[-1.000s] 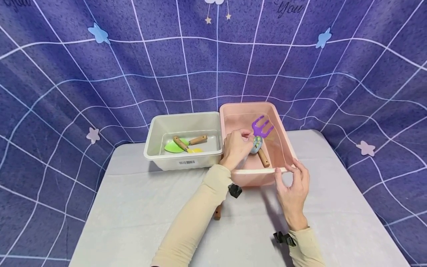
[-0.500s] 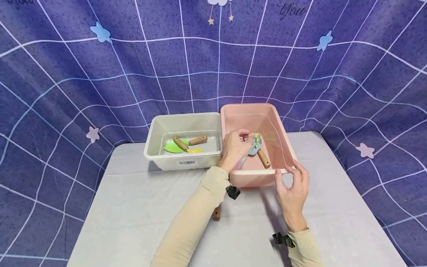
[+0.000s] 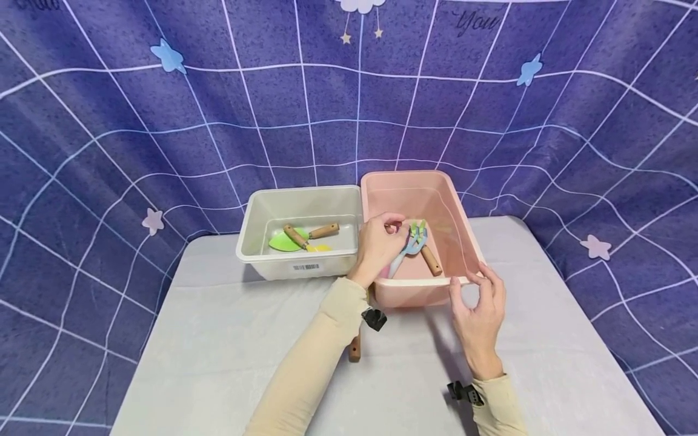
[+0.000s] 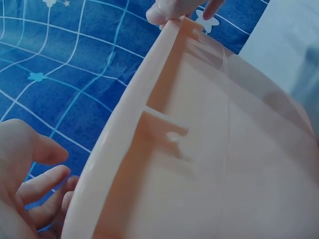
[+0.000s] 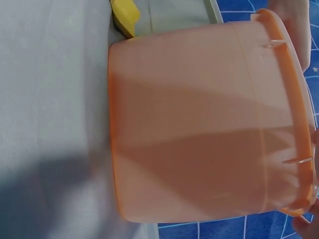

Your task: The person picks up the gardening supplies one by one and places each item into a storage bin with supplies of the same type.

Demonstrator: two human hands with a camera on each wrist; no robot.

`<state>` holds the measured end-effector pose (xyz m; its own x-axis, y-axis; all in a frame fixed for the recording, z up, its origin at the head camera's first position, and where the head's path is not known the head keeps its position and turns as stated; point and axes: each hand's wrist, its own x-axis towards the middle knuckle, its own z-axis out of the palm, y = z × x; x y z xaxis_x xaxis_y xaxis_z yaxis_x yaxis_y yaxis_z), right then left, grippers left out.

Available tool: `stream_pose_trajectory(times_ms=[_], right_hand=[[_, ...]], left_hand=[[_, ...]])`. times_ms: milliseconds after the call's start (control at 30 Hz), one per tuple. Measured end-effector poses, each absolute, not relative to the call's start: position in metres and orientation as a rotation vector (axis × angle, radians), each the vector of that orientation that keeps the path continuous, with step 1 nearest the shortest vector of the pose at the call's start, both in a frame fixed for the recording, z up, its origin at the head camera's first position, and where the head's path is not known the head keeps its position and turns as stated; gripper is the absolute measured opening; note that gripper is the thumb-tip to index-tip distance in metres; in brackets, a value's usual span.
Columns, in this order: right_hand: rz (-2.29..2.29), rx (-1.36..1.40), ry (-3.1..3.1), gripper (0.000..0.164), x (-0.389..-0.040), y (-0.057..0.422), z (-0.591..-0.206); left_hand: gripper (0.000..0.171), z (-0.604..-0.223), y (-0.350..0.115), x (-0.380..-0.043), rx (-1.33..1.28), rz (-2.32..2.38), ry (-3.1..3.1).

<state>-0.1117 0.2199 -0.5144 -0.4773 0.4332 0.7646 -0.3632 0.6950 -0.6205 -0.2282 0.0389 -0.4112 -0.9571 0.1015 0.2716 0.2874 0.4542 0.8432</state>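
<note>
My left hand (image 3: 380,242) is inside the pink plastic bin (image 3: 420,295), near its left wall. In the left wrist view its thumb and loosely bent fingers stand apart, with nothing seen between them. Just right of it lies a light-blue toy garden fork (image 3: 417,241) with green showing between its tines. A wooden handle (image 3: 431,261) lies close by, and a sliver of purple shows at my fingertips. My right hand (image 3: 481,318) grips the bin's front right rim between thumb and fingers.
A pale grey bin (image 3: 272,269) stands against the pink one, holding a green trowel (image 3: 280,242) and a yellow-bladed tool (image 3: 319,247), both wooden-handled. Another wooden handle (image 3: 354,349) lies on the white table (image 3: 218,351) beneath my left forearm. Patterned blue cloth (image 3: 294,97) hangs behind.
The purple toy fork, raised beyond my left fingers a second ago, has dropped almost out of sight. My left hand has shifted slightly left. My right hand stays on the rim.
</note>
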Motion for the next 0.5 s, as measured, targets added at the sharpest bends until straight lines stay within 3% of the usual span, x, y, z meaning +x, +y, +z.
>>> stream_pose_trajectory(times_ms=[500], right_hand=[[0.963,-0.067,-1.886,0.026,-0.106,0.221,-0.510]], left_hand=[[0.021,-0.414,0.020,-0.208,-0.351,-1.524,-2.449]])
